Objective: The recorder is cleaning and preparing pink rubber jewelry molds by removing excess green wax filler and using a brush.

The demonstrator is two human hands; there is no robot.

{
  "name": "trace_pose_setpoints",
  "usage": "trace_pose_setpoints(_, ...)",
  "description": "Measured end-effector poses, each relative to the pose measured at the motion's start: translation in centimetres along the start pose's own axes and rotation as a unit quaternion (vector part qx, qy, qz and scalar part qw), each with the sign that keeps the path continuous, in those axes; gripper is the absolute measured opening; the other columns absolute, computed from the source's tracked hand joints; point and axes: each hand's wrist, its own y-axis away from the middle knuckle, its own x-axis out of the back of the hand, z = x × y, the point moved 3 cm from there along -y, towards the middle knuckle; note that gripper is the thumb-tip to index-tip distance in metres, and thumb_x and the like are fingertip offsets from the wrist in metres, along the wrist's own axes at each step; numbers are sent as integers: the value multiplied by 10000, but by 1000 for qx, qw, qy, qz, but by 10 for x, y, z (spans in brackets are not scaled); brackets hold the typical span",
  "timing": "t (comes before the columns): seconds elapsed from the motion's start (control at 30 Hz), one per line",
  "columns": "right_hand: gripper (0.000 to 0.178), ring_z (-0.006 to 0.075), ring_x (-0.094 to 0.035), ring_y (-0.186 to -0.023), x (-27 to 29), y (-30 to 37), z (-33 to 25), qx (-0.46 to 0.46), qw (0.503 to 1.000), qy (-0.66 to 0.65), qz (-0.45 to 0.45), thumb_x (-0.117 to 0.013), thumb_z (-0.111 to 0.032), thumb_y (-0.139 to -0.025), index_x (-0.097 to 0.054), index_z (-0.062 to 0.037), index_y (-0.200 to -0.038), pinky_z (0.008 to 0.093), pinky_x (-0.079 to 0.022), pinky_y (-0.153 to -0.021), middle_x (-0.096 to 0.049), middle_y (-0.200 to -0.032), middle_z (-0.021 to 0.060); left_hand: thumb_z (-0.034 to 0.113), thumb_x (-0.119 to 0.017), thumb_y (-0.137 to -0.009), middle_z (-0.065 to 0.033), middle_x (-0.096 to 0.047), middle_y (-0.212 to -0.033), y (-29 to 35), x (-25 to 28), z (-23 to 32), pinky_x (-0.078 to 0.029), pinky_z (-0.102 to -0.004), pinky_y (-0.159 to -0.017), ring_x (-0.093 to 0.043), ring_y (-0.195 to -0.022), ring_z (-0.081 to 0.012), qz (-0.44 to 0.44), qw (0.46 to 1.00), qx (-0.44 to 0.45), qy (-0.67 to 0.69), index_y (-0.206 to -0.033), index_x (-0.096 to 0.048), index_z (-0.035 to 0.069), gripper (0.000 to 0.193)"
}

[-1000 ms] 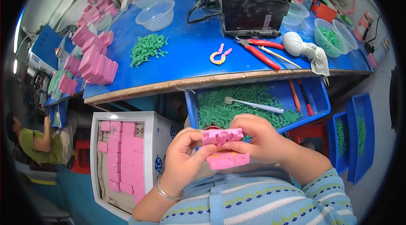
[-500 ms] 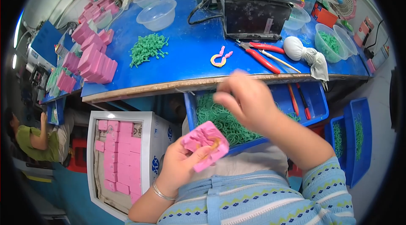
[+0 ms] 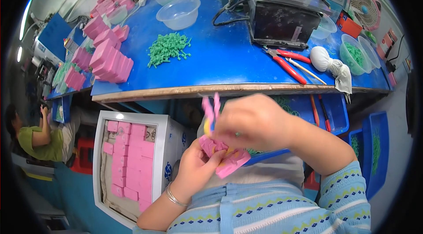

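My left hand (image 3: 193, 170), a bracelet on its wrist, is closed round a pink rubber mould half (image 3: 233, 164) with a creased, uneven inner face and some yellow on it. The thumb presses on that face. Just above the mould, my right hand (image 3: 253, 121) is closed on a pink-and-yellow curved strip (image 3: 208, 113), whose two thin pink ends point up. Motion blurs the right hand, and its fingers partly cover the mould. Behind that hand is a blue drawer (image 3: 341, 117) of green rings and loops (image 3: 286, 105), also partly covered.
On the blue table (image 3: 220, 64) lie a pile of green pieces (image 3: 169, 49), red-handled pliers (image 3: 288, 66), a stick and a tied white cloth bag (image 3: 326, 60). Pink blocks (image 3: 110, 62) stack at left; more fill a white-framed box (image 3: 156, 163) below. Another person (image 3: 39, 137) sits far left.
My right hand has picked up the pink-and-yellow strip from the table and brought it down over the mould. The left hand still holds the mould. The view has shifted a little.
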Motion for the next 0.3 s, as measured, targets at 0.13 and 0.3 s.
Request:
trace_pose_setpoints(0.13,188,231,-567,-644,-13,11,-9,46,992,34,-110,-592,-186,-665,-569,-55,-798,337,-471,-535,-543,-696,63,61,-488,-889,-89,-575,-988,-3,8,-4,-501,-270,-709,-584,-848,-138,-48,994,33,90,-1086,-460,-38,223)
trace_pose_setpoints(0.3,174,189,-576,-672,-22,18,-22,76,972,154,-162,-572,-150,-662,-590,-52,-805,303,-474,-538,-555,-700,33,164,-446,-925,-120,-595,-965,-2,10,-14,-526,-279,-596,-610,-743,-165,-29,987,51,151,-1083,-472,-36,256)
